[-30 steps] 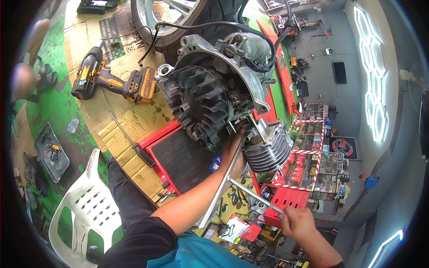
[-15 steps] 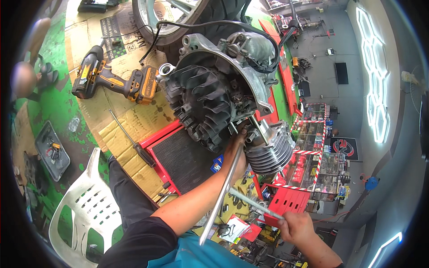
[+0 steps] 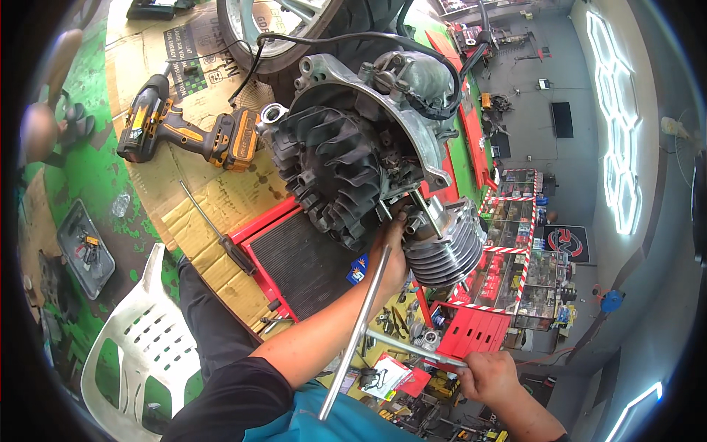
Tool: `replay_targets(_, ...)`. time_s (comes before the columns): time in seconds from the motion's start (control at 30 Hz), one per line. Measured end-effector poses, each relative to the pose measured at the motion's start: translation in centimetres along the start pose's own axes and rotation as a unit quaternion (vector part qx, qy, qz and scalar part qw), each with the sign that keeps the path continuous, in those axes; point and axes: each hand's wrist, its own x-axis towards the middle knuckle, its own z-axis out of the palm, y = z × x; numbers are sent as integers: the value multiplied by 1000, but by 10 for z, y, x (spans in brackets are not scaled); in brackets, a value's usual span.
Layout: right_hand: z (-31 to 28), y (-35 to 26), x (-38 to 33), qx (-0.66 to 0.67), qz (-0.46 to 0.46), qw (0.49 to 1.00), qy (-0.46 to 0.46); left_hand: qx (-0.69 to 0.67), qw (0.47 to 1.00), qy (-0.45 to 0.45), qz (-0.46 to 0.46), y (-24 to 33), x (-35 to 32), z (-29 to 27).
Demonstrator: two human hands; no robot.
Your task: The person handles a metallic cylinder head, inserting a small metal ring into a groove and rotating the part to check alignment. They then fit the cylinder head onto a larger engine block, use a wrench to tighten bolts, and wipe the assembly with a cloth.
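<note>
My left hand (image 3: 394, 258) grips the near side of a finned metal cylinder (image 3: 445, 254), its upper fingertip by the studs and its other fingers hidden. The cylinder hangs on the studs below an engine (image 3: 416, 77), a shiny sleeve at its upper end. Beside it sits a dark bladed fan (image 3: 324, 173), fixed to the engine. My right hand (image 3: 487, 377) is closed around the stem end of a long T-handle wrench (image 3: 356, 335). The wrench's crossbar slants across in front of my left forearm, touching nothing that I can make out.
On cardboard (image 3: 199, 199) lie a yellow-and-black cordless impact wrench (image 3: 184, 132) and a screwdriver (image 3: 221, 232). A red-framed stand with a dark ribbed mat (image 3: 302, 265) is under the fan. A white plastic chair (image 3: 151, 339) and a parts tray (image 3: 86, 250) stand left; glass display cases (image 3: 508, 280) stand right.
The T-handle wrench's crossbar has swung down and a little left, away from the cylinder. My right hand keeps its hold, and my left hand stays at the cylinder.
</note>
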Motion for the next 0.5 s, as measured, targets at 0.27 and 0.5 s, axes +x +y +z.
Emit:
replay_targets(0.27,6,5,4,6,62,998,5,2,1000,6,1,0,-1,0)
replay_targets(0.5,10,12,7,20,89,996,18,3,1000,13,4,0,-1,-1)
